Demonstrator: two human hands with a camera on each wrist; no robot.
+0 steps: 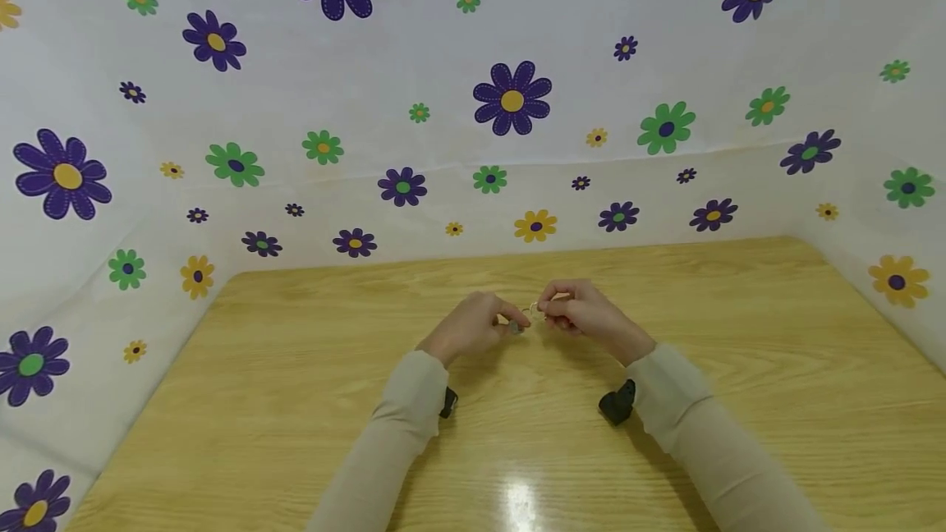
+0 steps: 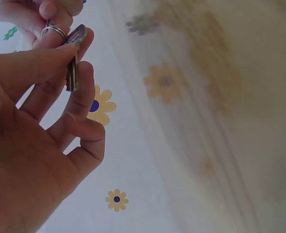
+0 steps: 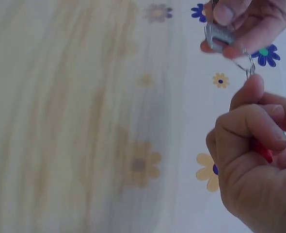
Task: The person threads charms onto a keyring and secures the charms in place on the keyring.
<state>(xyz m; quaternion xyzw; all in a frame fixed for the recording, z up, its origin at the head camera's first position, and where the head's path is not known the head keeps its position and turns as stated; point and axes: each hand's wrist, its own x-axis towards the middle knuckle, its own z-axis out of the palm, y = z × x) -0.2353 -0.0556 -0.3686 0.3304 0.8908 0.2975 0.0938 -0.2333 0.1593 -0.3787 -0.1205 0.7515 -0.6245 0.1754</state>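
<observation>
Over the table, my left hand [image 1: 476,325] pinches a metal key [image 2: 72,73] between thumb and forefinger; its blade points down in the left wrist view. My right hand [image 1: 587,314] is close beside it and pinches a silver key ring [image 3: 250,68] with thumb and fingertip. The key's head touches or hangs by the ring [image 2: 54,32]; how they are joined cannot be told. A red object [image 3: 262,150] shows partly inside the curled fingers of the right hand, most of it hidden.
A wooden table [image 1: 296,401] lies under both hands. White cloth [image 1: 443,48] with printed flowers stands behind and at both sides of it. Black wrist devices [image 1: 617,402] hang below both sleeve cuffs.
</observation>
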